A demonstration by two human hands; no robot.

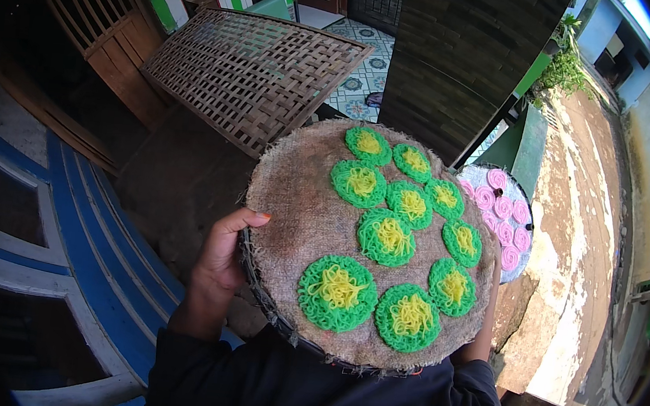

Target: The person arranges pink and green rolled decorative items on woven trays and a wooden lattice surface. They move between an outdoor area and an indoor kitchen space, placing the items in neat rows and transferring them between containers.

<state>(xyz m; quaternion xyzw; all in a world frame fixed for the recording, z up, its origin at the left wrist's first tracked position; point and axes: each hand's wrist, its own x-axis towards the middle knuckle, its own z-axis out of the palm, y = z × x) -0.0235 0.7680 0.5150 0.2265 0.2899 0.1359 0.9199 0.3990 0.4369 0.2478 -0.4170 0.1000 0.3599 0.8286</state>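
A large round tray (288, 176) covered in coarse brown sacking is held tilted in front of my body. Several round nests of green noodle-like strands (362, 181), each topped with yellow strands, lie on its middle and right; the cloth at the upper left is bare. My left hand (228, 248) grips the left rim, thumb over the cloth and fingers hidden underneath. At the right rim my right hand (494, 288) holds the tray's edge, mostly covered by it, with the forearm rising below. Beyond that rim is a smaller round tray (524, 261) bearing pink coiled nests (501, 208).
A woven bamboo rack (259, 71) slants beyond the tray at the left. Blue-and-white woodwork (93, 259) stands close on my left. A dark pillar (464, 60) rises ahead, beside a patterned tile floor (358, 65). A sunlit dirt path (573, 227) runs along the right.
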